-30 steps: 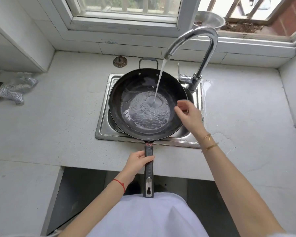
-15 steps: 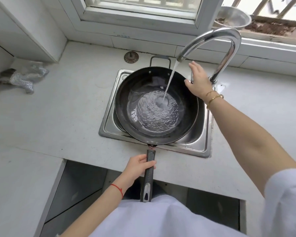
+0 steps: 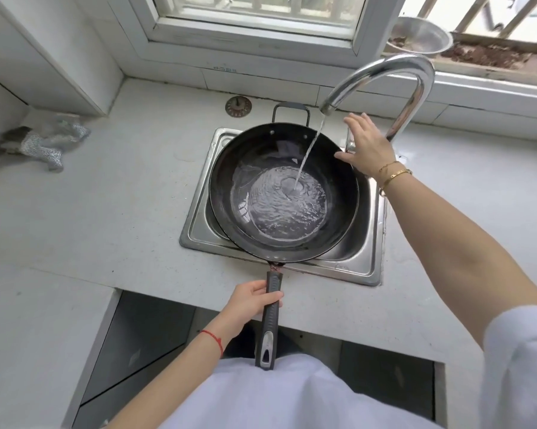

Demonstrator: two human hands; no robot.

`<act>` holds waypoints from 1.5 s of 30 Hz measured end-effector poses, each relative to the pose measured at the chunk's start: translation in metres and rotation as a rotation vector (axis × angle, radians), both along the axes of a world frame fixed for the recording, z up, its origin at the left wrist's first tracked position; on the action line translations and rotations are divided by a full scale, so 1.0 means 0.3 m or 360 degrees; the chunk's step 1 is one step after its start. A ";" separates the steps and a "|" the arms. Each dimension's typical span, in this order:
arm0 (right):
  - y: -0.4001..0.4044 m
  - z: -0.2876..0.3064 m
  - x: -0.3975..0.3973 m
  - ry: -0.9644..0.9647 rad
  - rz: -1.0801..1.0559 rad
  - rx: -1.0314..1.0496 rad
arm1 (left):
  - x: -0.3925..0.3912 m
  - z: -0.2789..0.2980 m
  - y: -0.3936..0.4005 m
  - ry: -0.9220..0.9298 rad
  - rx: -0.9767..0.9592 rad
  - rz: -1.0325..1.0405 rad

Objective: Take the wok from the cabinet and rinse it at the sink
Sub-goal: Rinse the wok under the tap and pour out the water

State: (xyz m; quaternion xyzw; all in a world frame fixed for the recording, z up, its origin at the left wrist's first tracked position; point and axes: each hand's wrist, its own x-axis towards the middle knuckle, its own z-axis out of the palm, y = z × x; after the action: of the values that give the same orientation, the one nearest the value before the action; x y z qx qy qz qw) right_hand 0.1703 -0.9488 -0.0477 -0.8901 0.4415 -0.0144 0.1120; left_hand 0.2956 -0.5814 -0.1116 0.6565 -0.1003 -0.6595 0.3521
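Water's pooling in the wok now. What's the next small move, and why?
Probably shut the tap: the right hand is open beside the faucet, water already covers the bottom of the wok, and the left hand holds its handle steady.

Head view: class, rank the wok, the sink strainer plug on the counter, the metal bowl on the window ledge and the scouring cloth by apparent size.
1. wok
2. scouring cloth and metal bowl: look alike; bowl farther and partly hidden, so unranked
3. sink strainer plug
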 end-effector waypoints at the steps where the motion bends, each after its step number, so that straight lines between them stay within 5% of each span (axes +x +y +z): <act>1: 0.001 0.001 0.000 -0.0017 -0.0020 -0.0015 | 0.001 0.001 0.002 -0.0001 -0.0001 -0.0008; 10: 0.033 0.015 -0.020 -0.0217 -0.0155 0.0100 | -0.004 0.007 0.007 -0.0026 -0.0048 -0.0013; 17: 0.429 -0.047 -0.116 -0.0777 -0.0455 0.0054 | 0.003 0.011 -0.001 -0.0095 -0.0049 -0.0135; 26: 1.111 -0.164 -0.119 -0.0941 -0.0756 0.0536 | 0.015 0.001 -0.001 -0.0231 -0.0118 -0.0256; 34: 1.287 -0.192 0.000 -0.0603 -0.0892 0.1270 | 0.032 -0.007 -0.023 -0.0228 -0.0142 -0.0277; 38: 1.277 -0.193 0.078 -0.0897 -0.1300 0.1590 | 0.034 -0.004 -0.035 -0.0161 -0.0109 -0.0289; 45: 1.296 -0.210 0.137 -0.1016 -0.1610 0.1309 | 0.051 0.004 -0.027 -0.0010 -0.0165 -0.0273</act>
State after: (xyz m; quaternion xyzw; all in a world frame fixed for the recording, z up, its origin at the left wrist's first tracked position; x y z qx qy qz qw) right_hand 0.2115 -0.5600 -0.1106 -0.4151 0.7147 -0.1563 0.5408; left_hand 0.3110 -0.5896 -0.1104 0.6284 -0.1912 -0.6792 0.3275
